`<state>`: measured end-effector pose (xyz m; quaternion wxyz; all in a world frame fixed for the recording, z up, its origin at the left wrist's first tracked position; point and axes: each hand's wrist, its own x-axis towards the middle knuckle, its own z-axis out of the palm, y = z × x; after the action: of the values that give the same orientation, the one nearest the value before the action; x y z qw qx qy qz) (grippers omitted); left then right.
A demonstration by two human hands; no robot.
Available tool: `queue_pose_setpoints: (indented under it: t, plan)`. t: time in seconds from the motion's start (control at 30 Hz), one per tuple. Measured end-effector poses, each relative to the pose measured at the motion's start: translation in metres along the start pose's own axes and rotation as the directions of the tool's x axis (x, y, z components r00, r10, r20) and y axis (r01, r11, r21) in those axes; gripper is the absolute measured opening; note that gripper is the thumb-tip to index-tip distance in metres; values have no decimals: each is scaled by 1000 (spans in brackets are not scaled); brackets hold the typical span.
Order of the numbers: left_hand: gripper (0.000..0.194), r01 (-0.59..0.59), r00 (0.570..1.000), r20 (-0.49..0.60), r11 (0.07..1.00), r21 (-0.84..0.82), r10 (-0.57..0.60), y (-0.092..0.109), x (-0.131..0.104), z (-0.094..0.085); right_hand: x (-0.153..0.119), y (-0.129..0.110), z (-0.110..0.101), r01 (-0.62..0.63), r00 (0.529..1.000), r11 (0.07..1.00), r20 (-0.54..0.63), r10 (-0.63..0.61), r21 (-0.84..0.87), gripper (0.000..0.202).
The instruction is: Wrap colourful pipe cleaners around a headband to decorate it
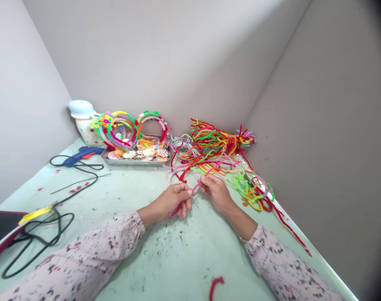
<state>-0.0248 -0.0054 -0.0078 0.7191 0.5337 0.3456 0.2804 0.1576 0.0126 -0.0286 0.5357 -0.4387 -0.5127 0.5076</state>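
A pink pipe cleaner (196, 185) runs slantwise between my two hands over the middle of the table. My left hand (175, 200) pinches it between thumb and fingers, and its darker lower end pokes out beneath the fingers. Close by on the right, my right hand (214, 190) is closed on the same pipe cleaner, whose upper end points up and right toward the pile. The hands are a small gap apart. A short red pipe cleaner piece (216, 286) lies by the front edge.
Behind stands a metal tray (136, 163) of shells with colourful headbands (118, 129). Pipe cleaners (215, 138) are heaped at back right, more (249, 188) along the right edge. At left are a white jar (85, 125), a blue glue gun (79, 155) and a looping black cord (60, 221).
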Motion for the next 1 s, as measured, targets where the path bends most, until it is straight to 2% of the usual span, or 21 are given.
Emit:
queue_pose_setpoints:
  t: [0.13, 0.37, 0.57, 0.8, 1.0]
  plan:
    - [28, -6, 1000, 2, 1000, -4, 6, 2, -1, 1, 2, 1, -2, 28, 996, 999, -88, -25, 32, 27]
    - [26, -36, 999, 31, 999, -31, 37, -1, 0, -1, 4, 0, -2, 46, 984, 998, -175, -38, 40, 29]
    - [25, -28, 998, 54, 999, -24, 29, 1, -1, -1, 3, -1, -2, 43, 980, 999, -194, -38, 24, 31]
    - [28, 28, 995, 90, 999, 30, -31, 3, -3, 0, 2, -4, 0, 14, 982, 994, -188, 6, 106, 27]
    - [26, 42, 989, 141, 995, 88, -55, 4, -3, 1, 2, -5, 1, 4, 987, 996, -163, 10, 87, 27]
